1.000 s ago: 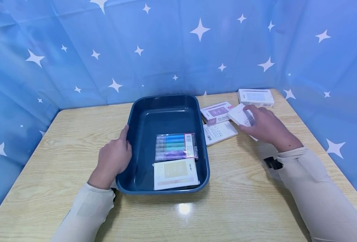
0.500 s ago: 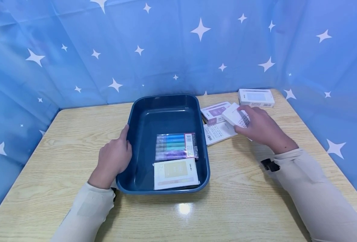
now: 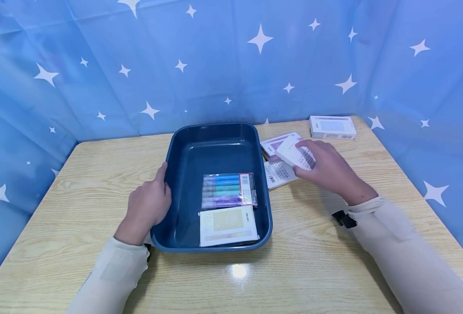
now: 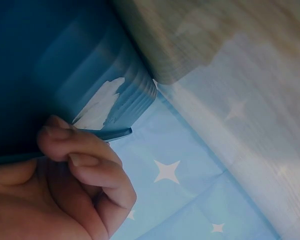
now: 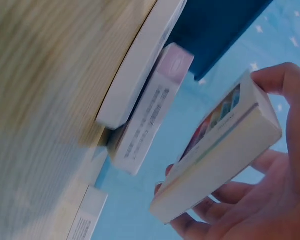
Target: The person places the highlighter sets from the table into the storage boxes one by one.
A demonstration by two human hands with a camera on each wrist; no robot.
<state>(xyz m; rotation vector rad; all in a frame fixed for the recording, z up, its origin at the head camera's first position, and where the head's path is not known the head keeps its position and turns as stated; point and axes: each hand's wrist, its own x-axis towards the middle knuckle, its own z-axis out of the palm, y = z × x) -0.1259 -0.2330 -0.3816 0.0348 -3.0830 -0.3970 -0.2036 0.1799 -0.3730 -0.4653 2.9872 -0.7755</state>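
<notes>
A dark blue plastic bin [image 3: 200, 148] stands on the table, and my left hand [image 3: 149, 205] grips its left rim. The left wrist view shows the fingers [image 4: 105, 175] curled beside the bin's outer wall. My right hand [image 3: 331, 172] holds a white cardboard box [image 3: 294, 152] tilted above the boxes right of the bin. Through a cutout window in the held box [image 5: 215, 155], a row of coloured items shows in the right wrist view. Inside the bin lie a clear pack of blue, green and purple pens [image 3: 225, 190] and a cream-coloured box [image 3: 228, 226].
Right of the bin, a purple-and-white box [image 3: 270, 146] lies by a white box [image 3: 279, 174] with printed text. Another white box [image 3: 332, 127] sits at the table's back right corner. A blue star-patterned curtain [image 3: 216, 56] hangs behind the wooden table [image 3: 98, 174].
My right hand has carried the white box to the left, toward the bin, over the other boxes. The left hand and the bin have stayed still.
</notes>
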